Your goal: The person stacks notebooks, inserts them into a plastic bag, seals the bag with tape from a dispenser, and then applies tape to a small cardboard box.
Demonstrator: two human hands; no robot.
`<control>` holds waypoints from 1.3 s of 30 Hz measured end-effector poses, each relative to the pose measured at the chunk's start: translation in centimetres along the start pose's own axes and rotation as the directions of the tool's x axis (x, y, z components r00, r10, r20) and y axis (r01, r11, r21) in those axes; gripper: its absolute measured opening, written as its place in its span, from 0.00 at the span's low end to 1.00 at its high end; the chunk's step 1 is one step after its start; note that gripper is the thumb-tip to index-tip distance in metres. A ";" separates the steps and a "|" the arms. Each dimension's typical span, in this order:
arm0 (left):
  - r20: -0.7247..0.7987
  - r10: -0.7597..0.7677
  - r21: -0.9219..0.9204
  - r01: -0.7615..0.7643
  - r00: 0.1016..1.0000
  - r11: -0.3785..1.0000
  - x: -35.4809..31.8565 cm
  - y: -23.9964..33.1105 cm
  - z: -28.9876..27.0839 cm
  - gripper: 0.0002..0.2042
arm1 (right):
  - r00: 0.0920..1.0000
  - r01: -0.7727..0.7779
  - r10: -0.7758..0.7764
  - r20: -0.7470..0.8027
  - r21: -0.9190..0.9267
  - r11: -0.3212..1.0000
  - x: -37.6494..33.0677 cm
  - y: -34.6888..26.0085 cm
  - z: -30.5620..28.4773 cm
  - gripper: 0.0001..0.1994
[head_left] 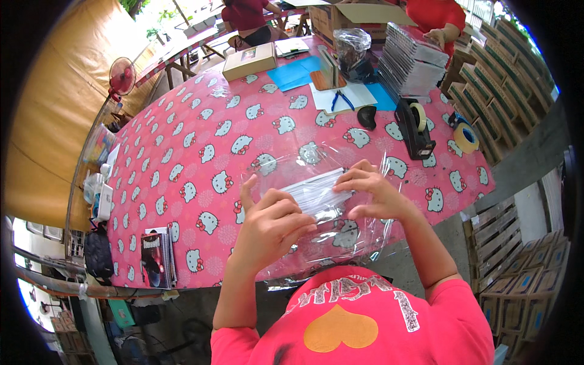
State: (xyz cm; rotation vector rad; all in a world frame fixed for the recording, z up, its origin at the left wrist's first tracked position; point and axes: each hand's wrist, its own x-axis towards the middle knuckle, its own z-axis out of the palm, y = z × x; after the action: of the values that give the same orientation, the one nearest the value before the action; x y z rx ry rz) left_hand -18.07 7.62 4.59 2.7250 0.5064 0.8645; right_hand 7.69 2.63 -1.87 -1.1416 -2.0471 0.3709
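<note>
A flat, layered white bundle, perhaps paper, lies on a wide sheet of clear plastic film right in front of me. My left hand is at the bundle's left end. One of its fingers stretches upward while the others bend over the film and the bundle's edge; what lies under the palm is hidden. At the right end, the fingertips of my right hand touch the bundle, its fingers bent and its thumb held apart below them. Loose film spreads around both hands and hangs over the table's near edge.
On the pink patterned table stand a black tape dispenser, a tape roll, blue pliers and a tall stack of wrapped items. A cardboard box and booklets lie farther off. Two people are across the table.
</note>
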 end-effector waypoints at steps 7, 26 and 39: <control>-0.321 -0.394 -0.263 0.319 0.861 0.911 -7.3 -4.6 2.6 0.25 | 0.998 0.010 -0.008 0.066 -0.032 0.999 0.1 -1.0 1.4 0.23; 0.335 -0.154 0.093 0.130 0.929 0.987 -2.9 -4.0 3.7 0.38 | 0.849 0.088 -0.040 0.528 -0.066 0.994 2.6 -0.1 0.1 0.40; 0.186 -0.212 -0.087 0.231 0.959 0.969 -6.9 -5.5 3.7 0.39 | 0.721 0.133 0.043 0.692 -0.198 0.971 3.9 -1.1 -0.7 0.50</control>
State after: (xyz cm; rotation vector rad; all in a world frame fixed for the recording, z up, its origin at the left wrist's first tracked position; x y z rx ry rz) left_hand -22.60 9.48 -3.64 2.5533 0.6908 0.5710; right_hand 6.28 5.16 1.05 -1.1984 -2.8424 0.6173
